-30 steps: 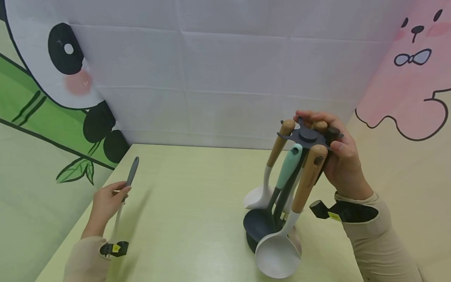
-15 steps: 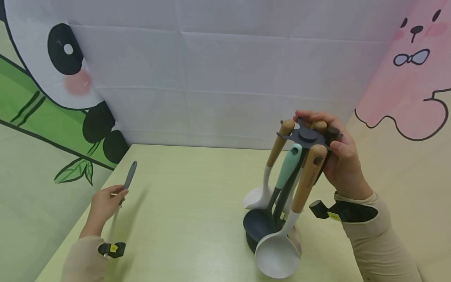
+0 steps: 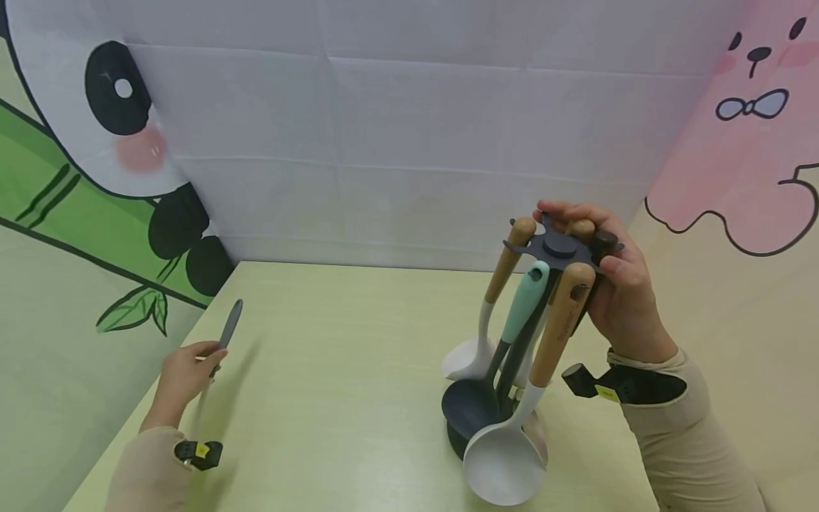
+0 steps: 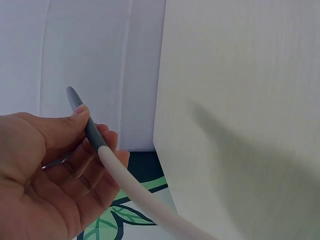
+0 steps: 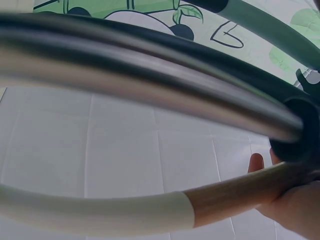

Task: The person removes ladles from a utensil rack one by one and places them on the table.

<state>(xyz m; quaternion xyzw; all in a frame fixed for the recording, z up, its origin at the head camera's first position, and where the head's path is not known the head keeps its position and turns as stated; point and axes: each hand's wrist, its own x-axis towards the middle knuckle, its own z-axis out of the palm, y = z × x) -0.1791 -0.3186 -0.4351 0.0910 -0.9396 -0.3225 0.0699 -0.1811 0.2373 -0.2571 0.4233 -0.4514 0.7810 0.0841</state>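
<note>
My left hand (image 3: pixel 182 377) pinches a utensil by its slim grey handle (image 3: pixel 231 323) between thumb and fingers, over the table's left side. In the left wrist view its white shaft (image 4: pixel 145 200) runs down out of frame, so its head is hidden. On the right, my right hand (image 3: pixel 623 299) grips the dark top of a utensil stand (image 3: pixel 559 246). A white ladle (image 3: pixel 505 466) with a wooden handle hangs at its front. Beside that are a dark ladle (image 3: pixel 469 407) with a mint handle and a white utensil (image 3: pixel 466 359) with a wooden handle.
The pale table (image 3: pixel 345 355) stretches between both hands, its left edge close under the left forearm. A white cloth wall (image 3: pixel 409 142) stands behind it, with cartoon-printed panels on either side. More handles are partly hidden behind the stand's top.
My left hand has drifted left and slightly down with the grey-handled utensil, and its shadow has shifted along. My right hand and the stand have stayed put.
</note>
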